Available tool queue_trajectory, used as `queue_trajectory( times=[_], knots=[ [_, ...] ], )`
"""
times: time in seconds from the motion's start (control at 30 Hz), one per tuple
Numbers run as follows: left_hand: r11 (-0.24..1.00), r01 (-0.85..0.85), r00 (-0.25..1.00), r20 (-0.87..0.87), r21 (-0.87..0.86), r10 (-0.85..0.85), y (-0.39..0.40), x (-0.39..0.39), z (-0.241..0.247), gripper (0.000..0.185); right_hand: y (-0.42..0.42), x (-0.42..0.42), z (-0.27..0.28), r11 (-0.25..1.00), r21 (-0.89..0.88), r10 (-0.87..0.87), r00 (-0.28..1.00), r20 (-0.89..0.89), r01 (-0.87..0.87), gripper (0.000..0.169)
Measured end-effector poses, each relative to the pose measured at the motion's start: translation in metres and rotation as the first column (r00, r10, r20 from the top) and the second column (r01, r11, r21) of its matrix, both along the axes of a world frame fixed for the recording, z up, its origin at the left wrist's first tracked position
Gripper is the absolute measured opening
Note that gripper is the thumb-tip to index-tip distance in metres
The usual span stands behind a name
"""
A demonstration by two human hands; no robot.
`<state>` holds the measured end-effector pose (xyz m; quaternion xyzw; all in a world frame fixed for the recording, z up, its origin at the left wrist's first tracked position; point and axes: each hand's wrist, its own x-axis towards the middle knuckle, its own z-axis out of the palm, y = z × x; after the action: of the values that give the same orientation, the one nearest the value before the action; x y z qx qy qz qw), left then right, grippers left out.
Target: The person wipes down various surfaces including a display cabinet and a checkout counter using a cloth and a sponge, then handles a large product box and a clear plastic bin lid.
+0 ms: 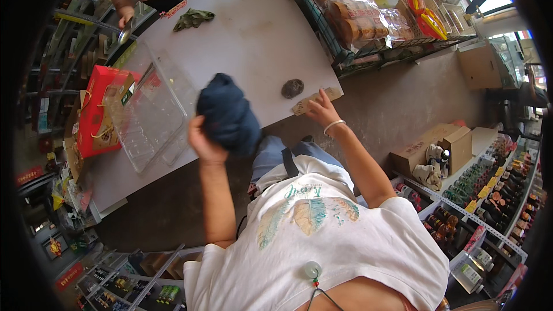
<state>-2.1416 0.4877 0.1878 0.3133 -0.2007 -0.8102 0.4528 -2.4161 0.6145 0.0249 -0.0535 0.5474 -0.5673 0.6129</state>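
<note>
My left hand point(207, 142) is closed around a bunched dark blue cloth point(227, 114), held above the near edge of the white table point(246, 52). The cloth is slightly blurred. At the table's right corner my right hand point(322, 110) reaches over a strip of cardboard point(302, 107) that bears writing. Its fingers are apart, and whether they touch the strip is unclear. A dark, rough round lump point(292, 88), possibly a scouring pad, lies just beyond the strip. Left of the cloth are clear plastic trays or lids point(151, 129).
A red gift box point(97, 112) stands at the table's left. A crumpled green cloth point(193, 19) lies at the far side, near another person's hand point(125, 15) holding a shiny object. A wire rack point(341, 58) with packaged bread point(356, 21) adjoins the right. Bottle shelves point(471, 220) stand right.
</note>
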Motion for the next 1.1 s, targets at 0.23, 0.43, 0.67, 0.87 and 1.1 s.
queue_trajectory(
  times=[0.23, 0.43, 0.67, 0.87, 1.1],
  knots=[
    [0.439, 0.834, 0.549, 0.594, -0.336, -0.588, 0.053, -0.121, -0.054, 0.027, 0.054, 0.015, 0.038, 0.969, -0.049, -0.147, 0.725, 0.672, 0.241, 0.062],
    [0.463, 0.768, 0.304, 0.889, -0.442, 0.343, 0.010, -0.162, -0.162, 0.029, 0.088, -0.036, 0.033, 0.860, 0.107, -0.485, 0.735, 0.474, 0.499, 0.043],
    [0.256, 0.914, 0.182, 0.882, -0.315, 0.434, -0.036, -0.163, -0.243, 0.031, 0.156, -0.062, 0.030, 0.801, 0.110, -0.571, 0.696, 0.435, 0.588, 0.046],
    [0.523, 0.779, -0.072, 0.779, -0.346, 0.623, -0.139, -0.107, -0.256, 0.029, 0.150, -0.033, 0.040, 0.651, 0.324, -0.757, 0.616, 0.218, 0.686, 0.044],
    [0.608, 0.733, -0.099, 0.836, -0.306, 0.540, -0.145, -0.116, -0.292, 0.019, 0.114, -0.015, 0.049, 0.670, 0.367, -0.735, 0.647, 0.205, 0.645, 0.046]
  ],
)
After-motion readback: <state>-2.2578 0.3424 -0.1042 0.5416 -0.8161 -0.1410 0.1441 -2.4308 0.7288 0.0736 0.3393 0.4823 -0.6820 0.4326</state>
